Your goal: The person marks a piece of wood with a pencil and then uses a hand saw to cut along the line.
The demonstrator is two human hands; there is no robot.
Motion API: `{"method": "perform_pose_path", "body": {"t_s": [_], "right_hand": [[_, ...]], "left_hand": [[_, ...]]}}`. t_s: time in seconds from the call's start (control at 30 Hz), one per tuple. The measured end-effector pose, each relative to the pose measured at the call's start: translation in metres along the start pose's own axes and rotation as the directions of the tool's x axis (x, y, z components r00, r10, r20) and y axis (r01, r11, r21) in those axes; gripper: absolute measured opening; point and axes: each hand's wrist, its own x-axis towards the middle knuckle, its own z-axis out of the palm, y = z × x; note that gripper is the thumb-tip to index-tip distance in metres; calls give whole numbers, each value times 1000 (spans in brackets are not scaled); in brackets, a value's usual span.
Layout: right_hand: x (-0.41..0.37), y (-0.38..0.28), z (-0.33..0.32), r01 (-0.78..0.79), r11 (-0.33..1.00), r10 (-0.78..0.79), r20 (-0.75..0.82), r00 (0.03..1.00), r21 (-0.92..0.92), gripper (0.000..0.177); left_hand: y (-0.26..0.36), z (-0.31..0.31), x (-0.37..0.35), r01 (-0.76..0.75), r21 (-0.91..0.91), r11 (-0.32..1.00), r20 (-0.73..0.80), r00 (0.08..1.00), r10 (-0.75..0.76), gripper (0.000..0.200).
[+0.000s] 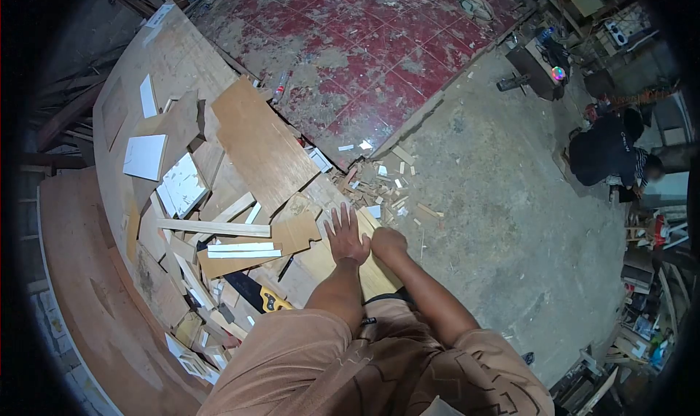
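Observation:
My left hand [346,235] lies flat with its fingers spread on a pale wooden board [318,259] at the near edge of the work surface. Close beside it, my right hand [389,244] is closed in a fist at the board's right edge. Whatever that fist holds, if anything, is hidden by its fingers. Left of my legs rests a handsaw [271,300] with a yellow and black handle. Two white strips [244,250] sit on a piece of brown board [297,235] to the left of my left hand.
A large plywood sheet [264,142] and several white panels [145,157] lie on the cluttered surface. Wood offcuts [379,186] litter the concrete floor [496,219] below. Red tiles [343,59] cover the raised floor ahead. Another person [605,153] crouches at the right.

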Motion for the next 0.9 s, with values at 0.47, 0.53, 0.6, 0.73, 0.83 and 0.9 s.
{"method": "perform_pose_path", "body": {"t_s": [0.47,0.53,0.6,0.73,0.83,0.9], "right_hand": [[-118,30,-76,-102,994,105,65,992,-42,26],[-105,23,-91,-105,992,110,70,991,-66,27],[-94,20,-107,-87,987,93,42,995,-136,29],[-91,19,-106,-20,984,50,168,985,-176,32],[-90,13,-100,-79,988,100,164,981,-129,32],[-84,16,-101,-69,991,86,141,986,-118,32]], "left_hand": [[-2,2,1,-41,-57,998,-68,997,37,83],[-2,2,-3,-47,-68,997,-69,997,43,84],[-1,0,-2,-49,-64,997,-80,996,43,84],[-1,3,1,-26,-18,1000,-52,998,25,84],[-1,3,-2,-33,-4,999,-70,997,32,84],[0,4,-1,-33,-12,999,-76,997,32,85]]}}
